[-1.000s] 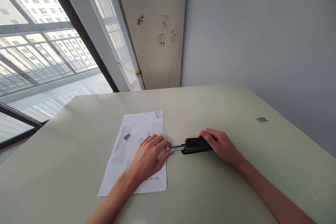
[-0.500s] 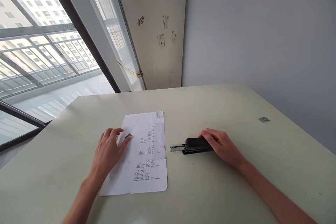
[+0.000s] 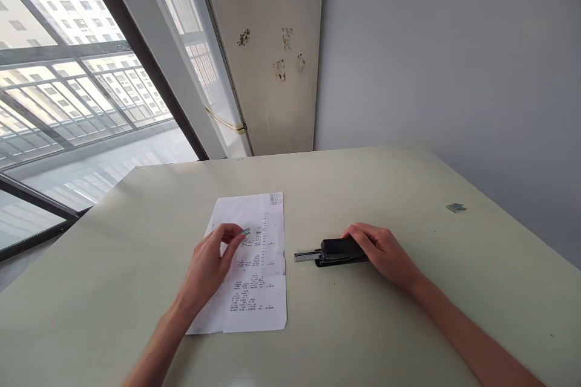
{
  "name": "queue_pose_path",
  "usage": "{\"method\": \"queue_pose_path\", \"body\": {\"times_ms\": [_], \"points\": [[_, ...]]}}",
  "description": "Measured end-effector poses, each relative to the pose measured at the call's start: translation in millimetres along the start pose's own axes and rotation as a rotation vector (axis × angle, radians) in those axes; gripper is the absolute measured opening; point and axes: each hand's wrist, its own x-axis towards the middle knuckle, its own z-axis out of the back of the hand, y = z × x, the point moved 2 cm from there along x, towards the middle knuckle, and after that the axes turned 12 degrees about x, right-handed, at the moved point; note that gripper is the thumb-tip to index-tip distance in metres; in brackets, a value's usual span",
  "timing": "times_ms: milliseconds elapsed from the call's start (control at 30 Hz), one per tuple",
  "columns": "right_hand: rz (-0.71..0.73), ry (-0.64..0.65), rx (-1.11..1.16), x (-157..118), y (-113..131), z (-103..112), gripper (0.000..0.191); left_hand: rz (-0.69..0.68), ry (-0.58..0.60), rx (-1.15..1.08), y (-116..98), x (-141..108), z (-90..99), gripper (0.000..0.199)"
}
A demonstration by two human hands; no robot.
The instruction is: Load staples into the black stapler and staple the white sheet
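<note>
The paper (image 3: 256, 321) lies flat on the tabletop (image 3: 363, 332), its near left part under the left wrist, so it seems to serve as a surface to work over. To its right, the stapler (image 3: 342, 251) rests lengthwise with its metal tray (image 3: 307, 257) sticking out towards the paper, apart from its edge; that direction probably puts the tray within easy reach of the left hand (image 3: 204, 263). The right hand (image 3: 384, 252) has its fingers clamped on the stapler's back end, likely to steady it against the tabletop. Over the paper, the left hand's thumb and forefinger pinch 1 small strip of staples (image 3: 246, 231) by its end, a grip that leaves the rest exposed. Farther off to the right lie some grey pieces (image 3: 456, 208), well apart from both hands. Beyond stands a panel (image 3: 272, 109) with 4 worn patches.
</note>
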Motion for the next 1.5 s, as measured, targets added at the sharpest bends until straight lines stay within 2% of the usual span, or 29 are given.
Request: {"method": "queue_pose_path", "body": {"times_ms": [133, 267, 500, 633, 767, 900, 1000, 1067, 1233, 1333, 1400, 1500], "points": [[0.001, 0.006, 0.012, -0.1, 0.2, 0.0, 0.053, -0.065, 0.07, -0.165, -35.5, -1.0, -8.6, 0.033], [-0.006, 0.001, 0.013, -0.5, 1.1, 0.2, 0.052, -0.044, 0.199, -0.362, -58.8, -2.5, -23.2, 0.034], [0.002, 0.01, -0.003, -0.3, 3.8, 0.6, 0.052, 0.018, 0.405, -0.689, -79.1, -3.2, -43.1, 0.037], [0.004, 0.019, -0.004, 0.5, 5.0, 1.0, 0.052, 0.05, 0.5, -0.851, -88.5, -0.4, -41.1, 0.035], [0.009, 0.034, 0.006, 1.5, 5.5, 1.1, 0.052, 0.076, 0.518, -0.874, -91.1, 2.0, -38.4, 0.032], [0.008, 0.033, 0.005, 1.5, 5.5, 1.3, 0.052, 0.061, 0.485, -0.819, -87.2, 0.6, -43.9, 0.03], [0.012, 0.03, 0.012, 1.1, 6.0, 1.5, 0.051, 0.022, 0.411, -0.656, -83.5, -2.3, -48.8, 0.029], [0.01, 0.03, 0.012, 1.1, 6.2, 1.5, 0.051, -0.058, 0.315, -0.48, -82.1, -4.0, -48.7, 0.027], [-0.002, 0.029, 0.014, 1.7, 6.2, 1.0, 0.05, -0.363, 0.062, -0.117, -81.1, -6.9, -40.7, 0.025], [-0.001, 0.033, 0.017, 2.2, 6.3, 0.9, 0.05, -0.489, -0.038, 0.075, -81.1, -7.4, -36.9, 0.023], [0.002, 0.036, 0.017, 2.5, 6.7, 1.0, 0.05, -0.535, -0.049, 0.184, -82.7, -7.7, -36.1, 0.023], [0.008, 0.036, 0.015, 2.6, 7.6, 1.3, 0.049, -0.562, -0.006, 0.293, -86.6, -8.2, -36.9, 0.024]]}}
